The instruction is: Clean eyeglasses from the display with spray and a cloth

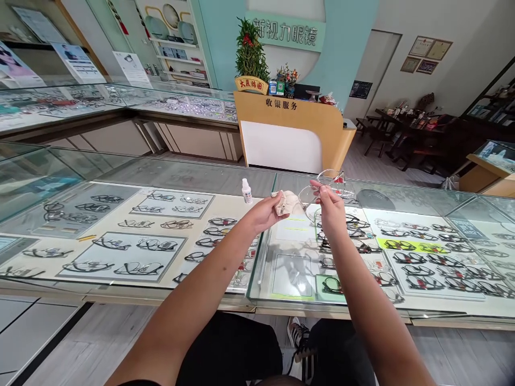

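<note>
My left hand [269,210] pinches a beige cleaning cloth [290,202] over one lens of a pair of clear-framed glasses [326,186]. My right hand [330,206] grips the glasses by the frame, holding them up above the glass counter [225,179]. A small white dropper bottle [247,191] stands upright on the counter just left of my left hand.
The glass display case [120,241] under my hands holds several rows of spectacle frames. A wooden cashier desk [289,126] with a small tree stands beyond it. More display counters [120,104] run along the left; dark tables and chairs [406,131] sit far right.
</note>
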`<state>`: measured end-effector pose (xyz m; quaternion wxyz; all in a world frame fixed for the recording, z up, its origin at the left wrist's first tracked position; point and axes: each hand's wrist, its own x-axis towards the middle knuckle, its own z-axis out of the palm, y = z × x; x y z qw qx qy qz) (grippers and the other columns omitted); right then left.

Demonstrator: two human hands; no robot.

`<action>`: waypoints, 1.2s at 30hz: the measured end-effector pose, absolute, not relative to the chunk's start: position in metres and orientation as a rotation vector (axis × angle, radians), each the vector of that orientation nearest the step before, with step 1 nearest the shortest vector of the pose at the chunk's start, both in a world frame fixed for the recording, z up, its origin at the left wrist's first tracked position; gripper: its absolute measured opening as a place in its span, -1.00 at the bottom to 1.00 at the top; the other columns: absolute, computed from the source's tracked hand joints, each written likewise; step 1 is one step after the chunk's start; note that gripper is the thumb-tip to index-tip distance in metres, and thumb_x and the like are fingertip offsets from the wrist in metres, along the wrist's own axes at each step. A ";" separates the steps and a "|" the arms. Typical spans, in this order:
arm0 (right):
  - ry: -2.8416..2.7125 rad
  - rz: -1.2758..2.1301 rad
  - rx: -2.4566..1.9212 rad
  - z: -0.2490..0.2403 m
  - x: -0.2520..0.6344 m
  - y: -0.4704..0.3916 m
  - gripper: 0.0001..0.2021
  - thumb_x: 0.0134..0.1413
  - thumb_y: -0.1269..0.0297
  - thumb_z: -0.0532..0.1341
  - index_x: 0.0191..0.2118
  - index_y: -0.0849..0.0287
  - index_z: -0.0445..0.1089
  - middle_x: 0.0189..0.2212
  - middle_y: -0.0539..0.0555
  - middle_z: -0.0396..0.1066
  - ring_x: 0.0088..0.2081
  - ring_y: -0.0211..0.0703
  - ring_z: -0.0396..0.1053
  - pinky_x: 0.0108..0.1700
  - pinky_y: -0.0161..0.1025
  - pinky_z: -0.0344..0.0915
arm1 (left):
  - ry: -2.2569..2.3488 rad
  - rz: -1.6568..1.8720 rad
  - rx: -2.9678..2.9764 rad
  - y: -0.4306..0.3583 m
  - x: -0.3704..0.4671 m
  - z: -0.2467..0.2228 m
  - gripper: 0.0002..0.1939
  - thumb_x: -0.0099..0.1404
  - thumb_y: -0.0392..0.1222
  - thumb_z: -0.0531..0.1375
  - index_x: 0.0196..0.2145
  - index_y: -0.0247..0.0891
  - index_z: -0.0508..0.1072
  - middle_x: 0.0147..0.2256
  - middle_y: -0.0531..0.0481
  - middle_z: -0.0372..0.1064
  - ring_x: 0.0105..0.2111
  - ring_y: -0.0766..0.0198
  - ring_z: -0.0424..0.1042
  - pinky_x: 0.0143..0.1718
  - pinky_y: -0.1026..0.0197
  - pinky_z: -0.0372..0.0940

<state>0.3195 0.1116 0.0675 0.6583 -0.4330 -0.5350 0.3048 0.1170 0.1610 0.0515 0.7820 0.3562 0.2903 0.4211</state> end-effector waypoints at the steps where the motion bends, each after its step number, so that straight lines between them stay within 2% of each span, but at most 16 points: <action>1: -1.209 0.701 -0.983 0.067 0.321 0.113 -0.54 0.32 -0.23 0.20 -0.08 -0.01 0.67 0.03 0.12 0.57 0.03 0.04 0.34 -0.05 -0.08 0.33 | 0.633 0.926 0.735 0.162 0.117 0.051 -0.77 0.40 -0.10 0.37 -0.11 -0.32 0.56 -0.17 -0.14 0.61 -0.22 0.22 0.60 -0.21 0.18 0.53; 4: -1.195 0.748 -0.967 0.064 0.321 0.115 -0.53 0.29 -0.22 0.22 -0.03 0.00 0.67 0.00 0.12 0.56 -0.03 0.00 0.36 -0.07 -0.10 0.33 | 0.633 0.957 0.696 0.160 0.117 0.054 -0.80 0.36 -0.25 0.39 -0.08 -0.33 0.56 -0.12 -0.15 0.61 -0.15 0.22 0.61 -0.06 0.13 0.55; 6: -1.166 0.811 -0.933 0.063 0.320 0.115 -0.56 0.28 -0.19 0.26 -0.02 0.01 0.67 0.01 0.11 0.55 -0.06 -0.04 0.37 -0.08 -0.12 0.32 | 0.626 0.958 0.737 0.158 0.117 0.056 -0.78 0.33 -0.27 0.41 -0.08 -0.35 0.57 -0.13 -0.15 0.60 -0.15 0.22 0.61 -0.02 0.11 0.54; 9: -1.115 0.912 -0.887 0.063 0.318 0.115 -0.59 0.27 -0.14 0.28 -0.01 0.02 0.67 0.03 0.10 0.54 -0.09 -0.08 0.38 -0.11 -0.15 0.31 | 0.601 0.962 0.829 0.155 0.119 0.059 -0.70 0.30 -0.19 0.45 -0.05 -0.35 0.58 -0.12 -0.16 0.61 -0.12 0.19 0.60 0.02 0.07 0.52; 13: -1.017 0.976 -0.843 0.067 0.318 0.112 -0.64 0.23 -0.09 0.32 -0.06 0.02 0.69 0.06 0.09 0.57 -0.10 -0.09 0.39 -0.14 -0.18 0.29 | 0.619 1.238 1.142 0.145 0.122 0.064 -0.54 0.32 -0.02 0.43 0.11 -0.23 0.57 0.06 -0.15 0.58 0.07 0.11 0.54 0.13 0.11 0.42; 17: -0.891 1.062 -0.865 0.073 0.315 0.109 -0.66 0.19 -0.10 0.34 -0.14 0.03 0.70 -0.05 0.11 0.62 -0.20 -0.11 0.39 -0.22 -0.18 0.27 | 0.760 1.448 1.551 0.130 0.126 0.067 -0.54 0.41 -0.01 0.34 0.21 -0.16 0.56 0.19 -0.18 0.53 0.20 0.01 0.48 0.24 0.10 0.33; 21: -0.808 1.157 -0.892 0.076 0.309 0.106 -0.65 0.09 -0.14 0.39 -0.25 0.04 0.67 -0.20 0.12 0.64 -0.31 -0.12 0.36 -0.31 -0.18 0.24 | 0.673 1.481 1.896 0.120 0.130 0.061 -0.56 0.50 -0.08 0.23 0.28 -0.13 0.51 0.28 -0.18 0.46 0.29 -0.01 0.43 0.36 0.01 0.27; 25: -0.717 1.234 -0.860 0.079 0.301 0.102 -0.66 0.03 -0.13 0.44 -0.30 0.05 0.65 -0.29 0.09 0.61 -0.32 -0.14 0.36 -0.34 -0.22 0.22 | 0.560 1.556 2.216 0.120 0.132 0.053 -0.51 0.58 -0.24 0.07 0.40 -0.10 0.37 0.34 -0.14 0.40 0.33 0.09 0.41 0.38 0.00 0.32; 32: -0.483 1.459 -0.896 0.091 0.300 0.096 -0.71 0.06 -0.03 0.49 -0.31 0.08 0.58 -0.42 -0.01 0.54 -0.45 -0.24 0.32 -0.39 -0.25 0.22 | 0.446 1.546 2.453 0.122 0.129 0.053 -0.35 0.55 -0.42 -0.04 0.50 -0.05 0.19 0.42 -0.10 0.27 0.39 0.14 0.33 0.40 -0.02 0.32; 36: -0.441 1.494 -0.896 0.094 0.300 0.094 -0.68 0.00 -0.01 0.53 -0.34 0.09 0.54 -0.45 -0.04 0.51 -0.48 -0.28 0.28 -0.41 -0.25 0.18 | 0.392 1.545 2.528 0.122 0.128 0.054 -0.30 0.52 -0.46 -0.08 0.52 -0.08 0.14 0.44 -0.12 0.23 0.41 0.14 0.28 0.42 -0.04 0.30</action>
